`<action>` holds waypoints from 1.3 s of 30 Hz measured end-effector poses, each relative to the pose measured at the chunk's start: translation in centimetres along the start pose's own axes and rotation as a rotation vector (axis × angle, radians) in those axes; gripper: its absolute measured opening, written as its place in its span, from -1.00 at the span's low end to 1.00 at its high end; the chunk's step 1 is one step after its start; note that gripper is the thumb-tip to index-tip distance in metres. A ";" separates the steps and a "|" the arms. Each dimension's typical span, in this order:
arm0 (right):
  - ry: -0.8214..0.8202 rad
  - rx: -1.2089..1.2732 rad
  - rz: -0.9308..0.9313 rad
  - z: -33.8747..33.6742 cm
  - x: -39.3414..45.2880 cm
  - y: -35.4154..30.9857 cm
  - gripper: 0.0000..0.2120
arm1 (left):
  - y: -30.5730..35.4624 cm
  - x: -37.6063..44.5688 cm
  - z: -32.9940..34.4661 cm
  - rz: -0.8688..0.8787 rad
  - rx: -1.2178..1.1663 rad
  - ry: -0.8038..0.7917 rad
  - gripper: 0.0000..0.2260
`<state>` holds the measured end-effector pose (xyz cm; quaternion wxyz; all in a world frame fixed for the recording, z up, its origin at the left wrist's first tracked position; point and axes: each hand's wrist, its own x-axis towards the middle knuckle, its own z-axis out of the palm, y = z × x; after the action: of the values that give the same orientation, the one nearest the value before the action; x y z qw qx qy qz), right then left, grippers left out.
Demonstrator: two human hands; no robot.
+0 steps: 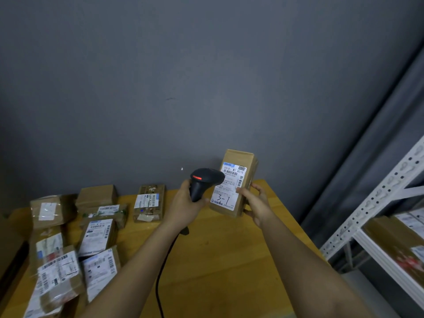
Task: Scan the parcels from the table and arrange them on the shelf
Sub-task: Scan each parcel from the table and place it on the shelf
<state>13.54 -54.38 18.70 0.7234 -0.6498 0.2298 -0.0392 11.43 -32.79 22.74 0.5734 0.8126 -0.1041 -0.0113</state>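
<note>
My right hand point(257, 204) grips a tall brown cardboard parcel point(241, 160) by its lower right edge and holds it upright above the wooden table point(218, 260). The parcel's white label faces me, with "3-1" handwritten on it. My left hand point(185, 207) grips the handle of a black barcode scanner point(204, 180). The scanner's head points at the label and nearly touches it. A red light shows on top of the scanner. Its black cable runs down across the table toward me.
Several labelled cardboard parcels point(98, 237) lie on the left part of the table; one more parcel point(149, 203) lies by the grey wall. A white metal shelf point(376, 203) stands at the right, with parcels point(399, 237) on it. Between table and shelf is a gap.
</note>
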 end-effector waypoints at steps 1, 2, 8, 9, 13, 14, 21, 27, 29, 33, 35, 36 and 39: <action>0.003 0.005 0.001 -0.3 -0.2 0.0 -0.38 | 0.2 0.0 0.2 0.005 -0.013 -0.006 -0.66; 0.010 0.009 0.002 -0.8 -0.5 0.1 -0.39 | 0.5 0.1 0.6 0.012 -0.021 -0.014 -0.66; 0.094 0.051 -0.003 -5.8 -2.5 0.3 -0.43 | 2.4 0.7 4.0 0.049 -0.031 -0.065 -0.64; 0.112 0.058 -0.004 -6.9 -2.7 0.2 -0.45 | 2.8 0.8 4.9 0.055 -0.029 -0.075 -0.64; 0.186 0.087 -0.028 -11.9 -3.8 0.0 -0.47 | 4.7 0.8 8.7 0.092 -0.023 -0.124 -0.67; 0.208 0.097 -0.036 -13.3 -4.0 0.0 -0.48 | 5.3 0.7 10.0 0.101 -0.023 -0.138 -0.67; 0.328 0.134 -0.042 -24.1 -6.5 -0.5 -0.50 | 9.9 -0.6 19.7 0.176 0.015 -0.232 -0.68; 0.429 0.170 -0.064 -36.3 -9.8 -1.7 -0.50 | 15.1 -3.0 30.3 0.231 0.009 -0.307 -0.61; 0.475 0.188 -0.067 -40.5 -11.0 -1.9 -0.54 | 16.6 -3.8 33.7 0.249 0.001 -0.333 -0.60; 0.583 0.193 -0.127 -48.1 -14.2 -2.3 -0.53 | 19.5 -5.7 40.2 0.303 -0.033 -0.413 -0.67; 0.617 0.226 -0.126 -51.2 -15.8 -2.2 -0.58 | 21.0 -6.7 43.2 0.310 -0.039 -0.463 -0.68; 0.639 0.238 -0.125 -52.7 -16.5 -2.1 -0.59 | 21.7 -7.2 44.6 0.317 -0.042 -0.483 -0.67; 0.726 0.282 -0.124 -56.6 -18.6 -1.8 -0.56 | 23.9 -8.4 49.0 0.360 -0.050 -0.544 -0.59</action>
<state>-24.32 -100.27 22.80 0.6736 -0.5008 0.4234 -0.3410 -7.29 -84.50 27.46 0.5370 0.7340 -0.3953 -0.1288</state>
